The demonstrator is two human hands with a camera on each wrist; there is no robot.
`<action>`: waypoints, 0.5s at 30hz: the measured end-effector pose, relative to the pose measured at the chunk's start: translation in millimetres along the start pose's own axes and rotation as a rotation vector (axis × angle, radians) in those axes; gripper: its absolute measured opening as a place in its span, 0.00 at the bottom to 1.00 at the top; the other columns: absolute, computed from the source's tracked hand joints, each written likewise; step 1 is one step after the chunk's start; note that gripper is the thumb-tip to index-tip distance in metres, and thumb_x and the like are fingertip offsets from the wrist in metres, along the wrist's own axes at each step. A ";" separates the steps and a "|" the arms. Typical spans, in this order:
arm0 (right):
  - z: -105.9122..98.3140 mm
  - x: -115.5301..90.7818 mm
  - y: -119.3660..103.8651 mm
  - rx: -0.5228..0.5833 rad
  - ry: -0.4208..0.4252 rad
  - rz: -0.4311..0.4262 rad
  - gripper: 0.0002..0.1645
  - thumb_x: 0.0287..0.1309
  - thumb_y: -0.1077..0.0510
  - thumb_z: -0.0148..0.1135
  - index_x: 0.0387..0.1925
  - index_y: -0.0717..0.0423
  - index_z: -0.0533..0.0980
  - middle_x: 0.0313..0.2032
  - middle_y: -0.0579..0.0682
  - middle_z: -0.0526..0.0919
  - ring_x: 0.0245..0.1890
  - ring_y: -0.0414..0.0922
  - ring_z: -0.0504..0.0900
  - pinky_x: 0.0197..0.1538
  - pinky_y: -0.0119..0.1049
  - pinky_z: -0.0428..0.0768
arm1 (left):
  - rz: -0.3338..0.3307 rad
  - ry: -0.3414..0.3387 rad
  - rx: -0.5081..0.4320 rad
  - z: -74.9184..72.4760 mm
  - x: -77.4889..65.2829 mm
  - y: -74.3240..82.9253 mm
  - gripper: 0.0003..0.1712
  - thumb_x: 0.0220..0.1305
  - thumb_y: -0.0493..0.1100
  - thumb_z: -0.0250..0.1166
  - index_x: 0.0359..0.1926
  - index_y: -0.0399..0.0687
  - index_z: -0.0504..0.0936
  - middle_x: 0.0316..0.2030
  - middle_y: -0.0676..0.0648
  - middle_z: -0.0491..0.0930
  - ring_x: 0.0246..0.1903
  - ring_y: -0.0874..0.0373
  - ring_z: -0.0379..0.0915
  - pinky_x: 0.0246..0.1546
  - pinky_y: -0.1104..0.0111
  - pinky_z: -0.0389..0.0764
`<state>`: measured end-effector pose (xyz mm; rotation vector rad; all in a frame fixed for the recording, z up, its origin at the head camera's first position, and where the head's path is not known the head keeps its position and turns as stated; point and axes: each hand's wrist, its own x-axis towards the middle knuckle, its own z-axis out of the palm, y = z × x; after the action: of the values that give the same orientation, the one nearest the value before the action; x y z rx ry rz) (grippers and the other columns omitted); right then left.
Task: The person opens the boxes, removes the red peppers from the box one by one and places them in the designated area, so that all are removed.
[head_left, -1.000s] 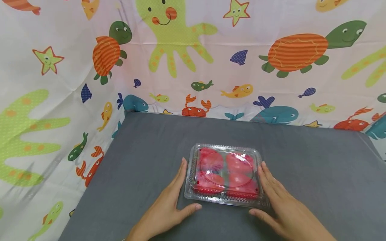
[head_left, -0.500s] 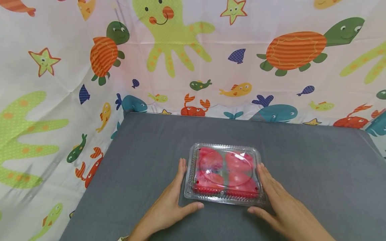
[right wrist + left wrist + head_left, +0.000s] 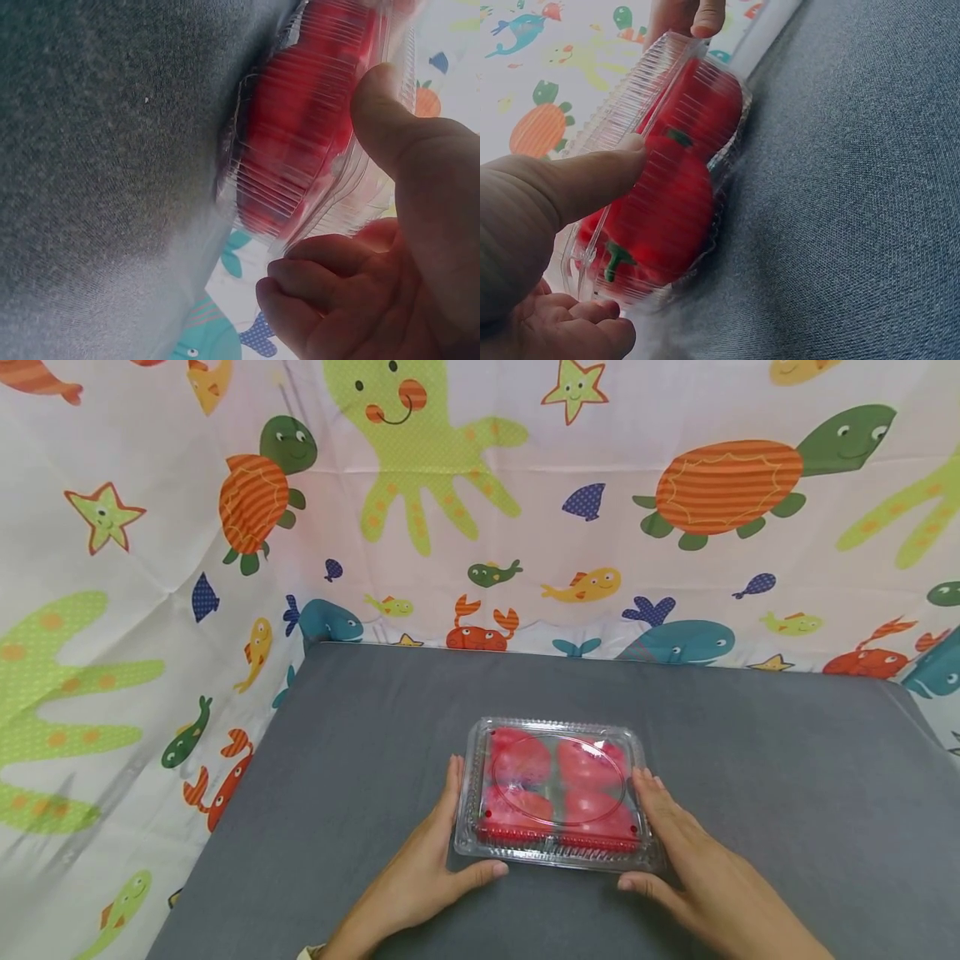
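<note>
Clear box [image 3: 471, 806] between 2 hands [image 3: 416, 872] [image 3: 701, 856]

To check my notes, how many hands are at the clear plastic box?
2: the left hand at the left side of the clear plastic box, the right hand at its right side.

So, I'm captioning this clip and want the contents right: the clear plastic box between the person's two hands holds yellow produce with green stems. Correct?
Not quite: the produce is red, not yellow, as the left wrist view shows. The stems there are green, and the clear plastic box is between the left hand and right hand.
</note>
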<state>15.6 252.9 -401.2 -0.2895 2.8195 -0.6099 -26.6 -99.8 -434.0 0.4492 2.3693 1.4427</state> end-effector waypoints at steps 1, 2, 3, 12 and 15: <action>-0.4 0.0 0.2 0.004 -0.006 0.005 0.71 0.54 0.20 0.66 0.85 0.27 0.33 0.84 0.54 0.53 0.76 0.64 0.64 0.55 0.63 0.85 | 0.000 0.000 -0.004 0.2 0.0 -0.3 0.76 0.58 0.59 0.80 0.83 0.73 0.26 0.83 0.66 0.28 0.82 0.61 0.33 0.81 0.47 0.48; -0.6 0.1 0.5 0.007 -0.010 0.007 0.71 0.54 0.19 0.65 0.85 0.27 0.33 0.84 0.54 0.53 0.76 0.64 0.64 0.54 0.63 0.86 | -0.001 -0.001 -0.010 0.5 0.0 -0.5 0.76 0.58 0.59 0.80 0.83 0.73 0.26 0.83 0.66 0.28 0.82 0.61 0.33 0.81 0.47 0.48; -0.9 0.1 0.8 0.010 -0.012 0.008 0.71 0.54 0.19 0.65 0.85 0.26 0.33 0.84 0.54 0.53 0.76 0.64 0.64 0.54 0.63 0.86 | -0.003 -0.003 -0.014 0.6 0.0 -0.7 0.76 0.58 0.59 0.80 0.83 0.73 0.26 0.83 0.66 0.28 0.82 0.61 0.34 0.81 0.47 0.48; -0.8 -0.2 2.3 -0.003 0.011 -0.003 0.71 0.55 0.20 0.66 0.85 0.26 0.34 0.83 0.56 0.56 0.73 0.64 0.70 0.52 0.63 0.87 | -0.004 -0.017 -0.054 0.9 0.5 -1.9 0.75 0.59 0.58 0.79 0.83 0.73 0.26 0.83 0.66 0.29 0.82 0.64 0.36 0.81 0.52 0.49; -0.7 0.1 2.3 -0.008 0.023 -0.013 0.71 0.55 0.20 0.66 0.85 0.27 0.35 0.82 0.55 0.57 0.72 0.64 0.71 0.51 0.62 0.87 | 0.001 -0.026 -0.112 1.7 -0.7 -3.2 0.75 0.60 0.55 0.80 0.84 0.71 0.27 0.84 0.62 0.31 0.81 0.63 0.41 0.79 0.60 0.55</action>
<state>15.0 255.2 -401.7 -0.3039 2.8450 -0.6090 -25.5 -100.1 -437.5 0.4377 2.2547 1.5508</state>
